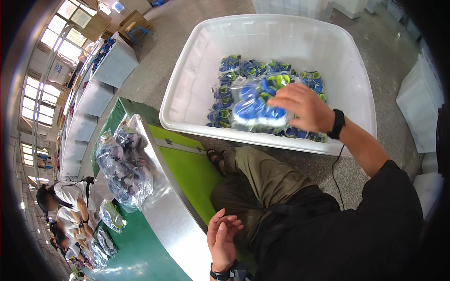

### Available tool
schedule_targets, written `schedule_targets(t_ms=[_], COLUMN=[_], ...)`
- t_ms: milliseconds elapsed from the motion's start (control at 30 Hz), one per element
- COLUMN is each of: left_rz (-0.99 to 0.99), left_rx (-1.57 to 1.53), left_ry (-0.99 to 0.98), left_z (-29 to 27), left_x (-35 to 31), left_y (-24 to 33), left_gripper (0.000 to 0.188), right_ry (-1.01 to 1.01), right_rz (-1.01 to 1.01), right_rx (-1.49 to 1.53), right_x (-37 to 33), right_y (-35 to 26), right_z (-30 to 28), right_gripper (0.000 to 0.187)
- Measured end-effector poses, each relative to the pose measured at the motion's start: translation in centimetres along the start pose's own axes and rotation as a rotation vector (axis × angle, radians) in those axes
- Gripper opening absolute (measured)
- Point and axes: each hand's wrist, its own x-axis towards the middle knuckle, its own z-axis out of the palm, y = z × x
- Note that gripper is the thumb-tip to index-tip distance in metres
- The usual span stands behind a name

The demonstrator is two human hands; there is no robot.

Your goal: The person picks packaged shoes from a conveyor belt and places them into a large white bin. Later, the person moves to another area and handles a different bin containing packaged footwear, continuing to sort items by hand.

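1. Left hand point(222, 239): empty, fingers loosely curled, beside the silver metal edge of the green-topped counter point(145, 243).
2. Bulky clear plastic bags of purple-grey shoes point(124, 161): heaped near counter's far end.
3. Right hand point(304, 107): over the large white plastic bin point(281, 40), fingers at right side of a blue-and-green shoe pack in clear plastic point(255, 105); blurred, can't tell if gripping.
4. Pack: above bin floor, between side walls.
5. Similar bagged shoes point(222, 96): bin bottom.
6. People in white shirts point(70, 194): along counter's left edge.
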Motion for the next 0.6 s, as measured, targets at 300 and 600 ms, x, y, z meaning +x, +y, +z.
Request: schedule_targets(t_ms=[300, 600], left_rz=[0.117, 0.078], left_rx=[0.277, 0.23], left_ry=[0.11, 0.074], left_z=[-3.4, -5.1], left_x=[-1.9, -1.6], left_y=[-1.1, -0.4], left_gripper=[0.048, 0.047], right_ry=[-0.481, -0.246], right_rz=[0.545, 0.438], right_rx=[0.46, 0.658], right_x=[-6.4, -2.0], right_y=[2.2, -3.8], right_z=[3.9, 8.7], right_gripper=[0.063, 0.064])
